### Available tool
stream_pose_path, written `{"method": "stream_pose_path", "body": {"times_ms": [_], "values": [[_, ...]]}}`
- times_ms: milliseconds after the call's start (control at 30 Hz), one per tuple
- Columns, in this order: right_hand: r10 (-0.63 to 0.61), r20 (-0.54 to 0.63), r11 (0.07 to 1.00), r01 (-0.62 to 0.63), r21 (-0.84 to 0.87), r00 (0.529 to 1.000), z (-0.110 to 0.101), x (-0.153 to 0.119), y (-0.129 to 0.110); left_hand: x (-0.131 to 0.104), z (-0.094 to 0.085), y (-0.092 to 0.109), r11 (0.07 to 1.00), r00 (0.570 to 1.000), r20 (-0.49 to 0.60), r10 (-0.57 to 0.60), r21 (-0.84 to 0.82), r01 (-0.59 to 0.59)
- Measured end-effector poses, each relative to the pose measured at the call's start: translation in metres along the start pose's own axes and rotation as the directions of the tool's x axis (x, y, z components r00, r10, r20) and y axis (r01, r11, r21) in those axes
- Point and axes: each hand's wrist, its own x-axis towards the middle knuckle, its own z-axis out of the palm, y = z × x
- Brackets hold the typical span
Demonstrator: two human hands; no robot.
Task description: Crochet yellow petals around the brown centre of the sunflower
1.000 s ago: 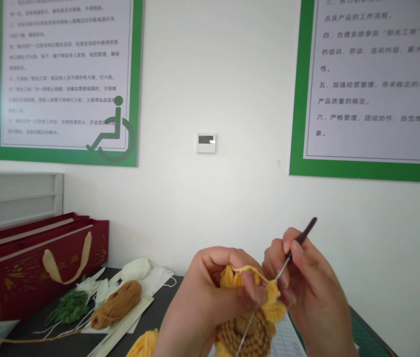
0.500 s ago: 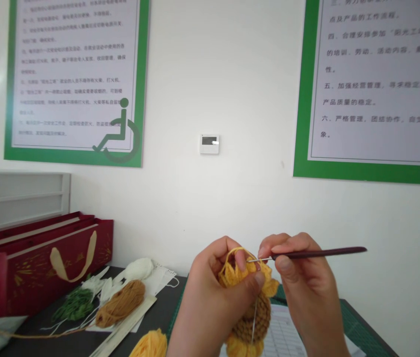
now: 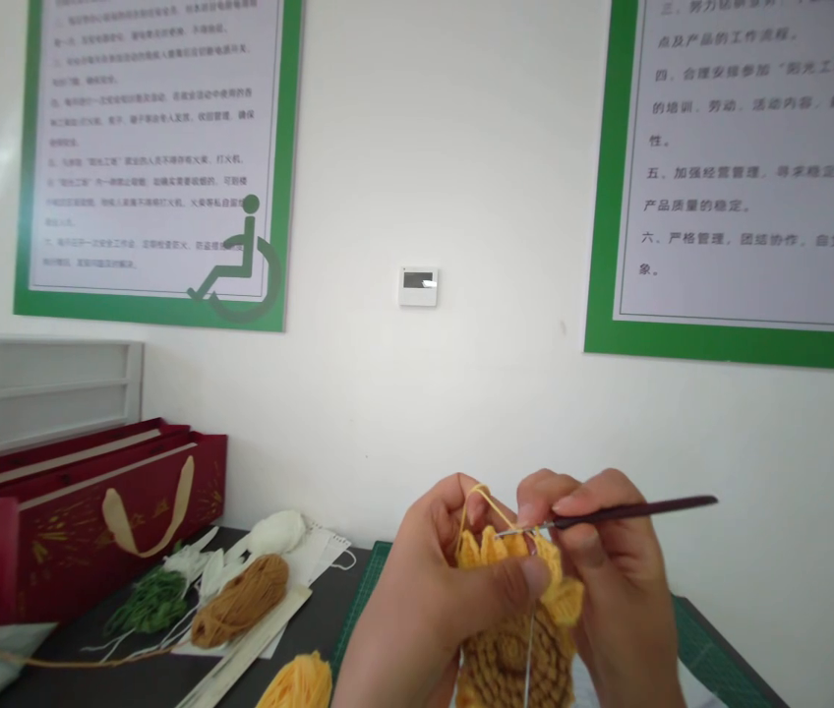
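My left hand (image 3: 453, 580) pinches a crocheted flower (image 3: 516, 654) with a brown round centre and yellow petals along its edge. A loop of yellow yarn (image 3: 495, 503) runs up over my left index finger. In my right hand (image 3: 609, 560) is a crochet hook (image 3: 638, 509) with a dark handle, held like a pen. Its thin metal tip points left, at the yellow petals by my left fingers. A thin pale strand hangs down across the brown centre. My left thumb and palm cover part of the flower.
A yellow yarn ball (image 3: 297, 682), a brown skein (image 3: 241, 598), green yarn (image 3: 148, 602) and white yarn (image 3: 276, 533) lie to the left. Red gift bags (image 3: 92, 521) stand behind them. Under my hands are a green cutting mat (image 3: 365, 590) and paper. Posters hang on the wall.
The flower has turned and shifted slightly right, showing more of its brown centre. The hook's handle end has moved a little left and down. The yarn loop stands higher off the petals.
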Motion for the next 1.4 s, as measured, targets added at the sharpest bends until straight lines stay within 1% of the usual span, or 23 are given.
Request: {"method": "stream_pose_path", "body": {"times_ms": [100, 200, 267, 367, 467, 533, 700, 833, 900, 1067, 1300, 1400], "values": [[0.079, 0.028, 0.996, -0.080, 0.032, 0.996, -0.005, 0.004, -0.006, -0.002, 0.001, 0.000, 0.991, 0.998, -0.002, 0.058, 0.118, -0.057], [0.091, 0.015, 0.996, -0.091, 0.007, 0.996, -0.011, 0.006, -0.011, -0.003, -0.002, 0.001, 0.956, 0.989, -0.045, 0.138, 0.267, -0.121], [0.087, 0.022, 0.996, -0.086, -0.016, 0.996, -0.014, 0.007, -0.012, -0.003, -0.005, 0.001, 0.944, 0.986, -0.062, 0.153, 0.304, -0.127], [0.081, 0.057, 0.997, -0.080, -0.021, 0.995, -0.018, 0.009, -0.011, -0.002, -0.011, 0.000, 0.947, 0.990, -0.054, 0.128, 0.303, -0.105], [0.067, 0.107, 0.998, -0.065, -0.025, 0.992, -0.023, 0.010, -0.011, 0.001, -0.015, -0.002, 0.935, 0.990, -0.029, 0.136, 0.334, -0.118], [0.047, 0.139, 0.998, -0.041, -0.046, 0.989, -0.027, 0.010, -0.011, 0.002, -0.015, -0.002, 0.931, 0.990, -0.018, 0.137, 0.343, -0.123], [0.004, 0.206, 0.995, 0.017, -0.100, 0.979, -0.037, 0.013, -0.013, -0.001, -0.011, 0.002, 0.940, 0.996, -0.034, 0.088, 0.332, -0.072], [-0.036, 0.295, 0.988, 0.080, -0.136, 0.955, -0.042, 0.014, -0.016, 0.001, -0.012, 0.002, 0.948, 0.997, -0.016, 0.078, 0.310, -0.069], [-0.059, 0.320, 0.981, 0.113, -0.155, 0.945, -0.043, 0.014, -0.018, 0.002, -0.014, 0.000, 0.952, 0.997, -0.010, 0.074, 0.299, -0.068], [-0.080, 0.341, 0.973, 0.147, -0.176, 0.937, -0.042, 0.014, -0.022, 0.004, -0.017, -0.001, 0.950, 0.998, -0.013, 0.069, 0.306, -0.062], [-0.132, 0.348, 0.928, 0.239, -0.285, 0.928, -0.037, 0.012, -0.029, 0.004, -0.017, -0.003, 0.943, 0.995, -0.037, 0.096, 0.323, -0.079], [-0.142, 0.312, 0.918, 0.243, -0.313, 0.939, -0.033, 0.011, -0.030, 0.005, -0.017, -0.002, 0.955, 0.995, -0.040, 0.089, 0.287, -0.074]]}}
